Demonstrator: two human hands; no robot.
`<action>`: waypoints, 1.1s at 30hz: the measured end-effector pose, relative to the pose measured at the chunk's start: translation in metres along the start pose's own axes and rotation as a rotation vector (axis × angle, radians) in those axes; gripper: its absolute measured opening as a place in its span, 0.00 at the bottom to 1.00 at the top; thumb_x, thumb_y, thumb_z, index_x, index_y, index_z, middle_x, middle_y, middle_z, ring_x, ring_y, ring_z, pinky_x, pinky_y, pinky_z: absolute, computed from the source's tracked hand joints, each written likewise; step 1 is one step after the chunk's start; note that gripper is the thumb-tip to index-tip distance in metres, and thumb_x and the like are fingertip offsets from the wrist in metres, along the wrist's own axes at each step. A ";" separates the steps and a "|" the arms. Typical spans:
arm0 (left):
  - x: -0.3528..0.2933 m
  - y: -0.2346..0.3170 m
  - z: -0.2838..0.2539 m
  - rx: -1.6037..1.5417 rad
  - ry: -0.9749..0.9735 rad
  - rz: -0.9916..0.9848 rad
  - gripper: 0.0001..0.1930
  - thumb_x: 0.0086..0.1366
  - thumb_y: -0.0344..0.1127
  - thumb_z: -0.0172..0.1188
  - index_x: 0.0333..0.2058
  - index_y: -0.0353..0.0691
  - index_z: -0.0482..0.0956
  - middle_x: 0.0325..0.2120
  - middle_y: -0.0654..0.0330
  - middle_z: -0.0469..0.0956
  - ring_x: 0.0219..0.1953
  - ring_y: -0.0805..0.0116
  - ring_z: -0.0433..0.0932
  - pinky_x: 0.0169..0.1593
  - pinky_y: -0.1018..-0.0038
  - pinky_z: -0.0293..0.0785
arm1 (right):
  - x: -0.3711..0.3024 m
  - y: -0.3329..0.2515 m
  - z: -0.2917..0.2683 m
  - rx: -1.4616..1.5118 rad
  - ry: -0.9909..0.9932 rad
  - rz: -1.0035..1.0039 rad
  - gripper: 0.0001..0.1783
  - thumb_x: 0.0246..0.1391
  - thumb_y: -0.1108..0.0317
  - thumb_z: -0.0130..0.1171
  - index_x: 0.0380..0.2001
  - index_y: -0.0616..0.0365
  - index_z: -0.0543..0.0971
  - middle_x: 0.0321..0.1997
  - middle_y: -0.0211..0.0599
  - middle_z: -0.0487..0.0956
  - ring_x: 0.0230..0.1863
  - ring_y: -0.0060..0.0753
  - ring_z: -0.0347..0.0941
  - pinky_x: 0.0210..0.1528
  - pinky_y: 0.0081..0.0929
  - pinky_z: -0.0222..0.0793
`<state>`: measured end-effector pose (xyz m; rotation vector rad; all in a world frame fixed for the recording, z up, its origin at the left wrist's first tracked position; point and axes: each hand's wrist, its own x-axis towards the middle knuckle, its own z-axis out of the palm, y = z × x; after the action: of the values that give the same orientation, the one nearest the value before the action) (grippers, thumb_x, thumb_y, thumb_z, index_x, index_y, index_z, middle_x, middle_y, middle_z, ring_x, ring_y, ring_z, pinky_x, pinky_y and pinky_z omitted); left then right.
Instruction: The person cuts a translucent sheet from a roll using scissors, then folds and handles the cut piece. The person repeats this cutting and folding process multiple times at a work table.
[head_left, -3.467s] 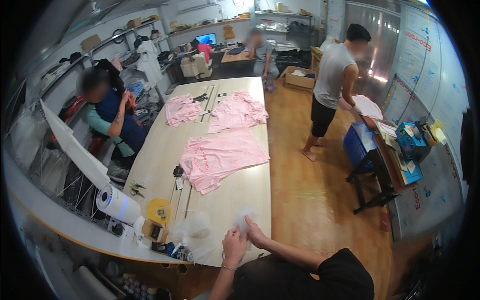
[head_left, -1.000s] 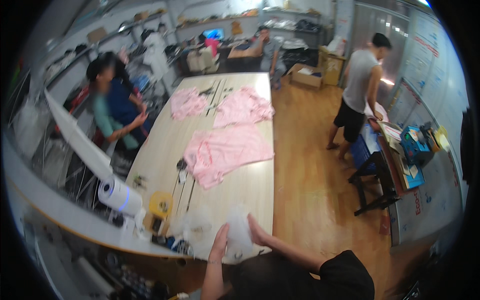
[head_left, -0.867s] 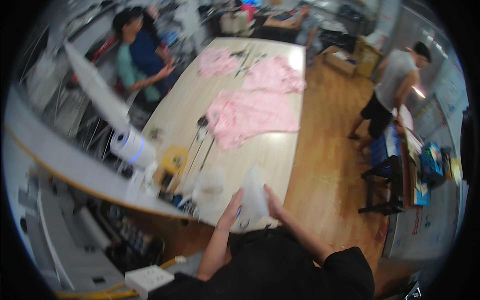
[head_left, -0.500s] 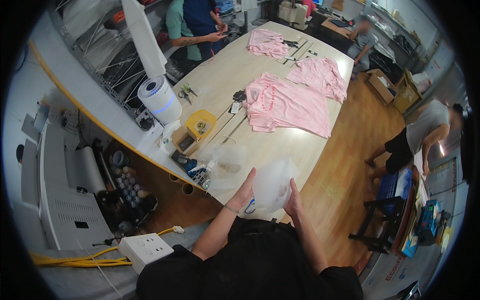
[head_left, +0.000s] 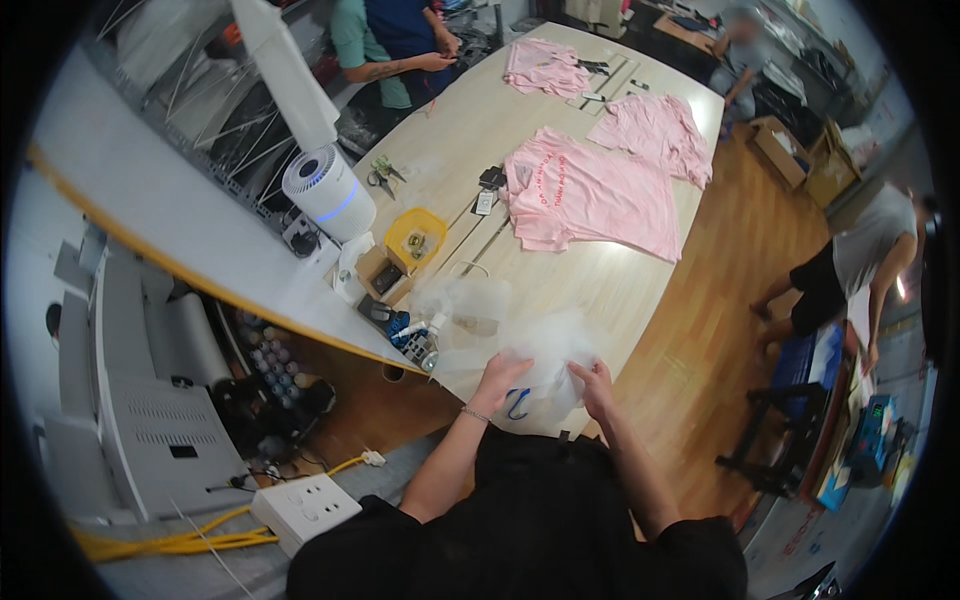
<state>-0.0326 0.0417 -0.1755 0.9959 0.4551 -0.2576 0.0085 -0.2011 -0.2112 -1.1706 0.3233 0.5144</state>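
Note:
Over the near end of the table (head_left: 470, 240), a translucent plastic bag (head_left: 550, 345) is spread between my two hands. My left hand (head_left: 500, 381) closes on its near left edge, thumb and fingers pinched. On the opposite edge, my right hand (head_left: 593, 387) grips the plastic in the same way. Just below the bag lie blue-handled scissors (head_left: 517, 403), partly covered by film. More clear plastic (head_left: 462, 308) rests to the left of my hands. Farther up the table, a pink T-shirt with red lettering (head_left: 600, 205) lies flat.
Two more pink shirts (head_left: 655, 138) (head_left: 543, 68) lie farther back. Along the left edge stand a white air purifier (head_left: 328, 190), a yellow tray (head_left: 415, 236) and a cardboard box (head_left: 383, 275). One person (head_left: 390, 50) stands at the far left; another (head_left: 870, 250) bends at the right.
My hands have lowered the plastic bag closer to the table and gathered its edges, so it lies flatter and wider. The view has shifted slightly.

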 end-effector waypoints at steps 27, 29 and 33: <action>0.035 -0.003 -0.151 -0.039 0.753 0.021 0.20 0.72 0.23 0.63 0.61 0.38 0.77 0.54 0.56 0.82 0.55 0.57 0.83 0.56 0.58 0.83 | 0.147 0.039 0.117 -0.651 -0.143 -0.069 0.37 0.49 0.50 0.79 0.56 0.60 0.81 0.47 0.51 0.87 0.50 0.55 0.84 0.53 0.45 0.80; 0.044 -0.015 -0.171 0.066 0.807 0.005 0.19 0.72 0.23 0.63 0.60 0.37 0.77 0.54 0.55 0.82 0.53 0.56 0.83 0.54 0.59 0.84 | 0.147 0.027 0.105 -0.713 -0.090 -0.171 0.36 0.50 0.51 0.78 0.57 0.60 0.81 0.50 0.52 0.86 0.53 0.54 0.83 0.57 0.45 0.79; 0.067 -0.015 -0.153 0.073 0.986 -0.092 0.19 0.70 0.25 0.65 0.58 0.34 0.78 0.53 0.54 0.82 0.52 0.54 0.84 0.51 0.58 0.85 | 0.156 0.030 0.047 -0.782 0.044 -0.307 0.35 0.51 0.56 0.76 0.59 0.60 0.79 0.56 0.53 0.84 0.61 0.55 0.79 0.65 0.46 0.73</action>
<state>-0.0184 0.1644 -0.2892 1.1330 1.3945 0.1629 0.1222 -0.1146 -0.2954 -1.9523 -0.0420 0.3456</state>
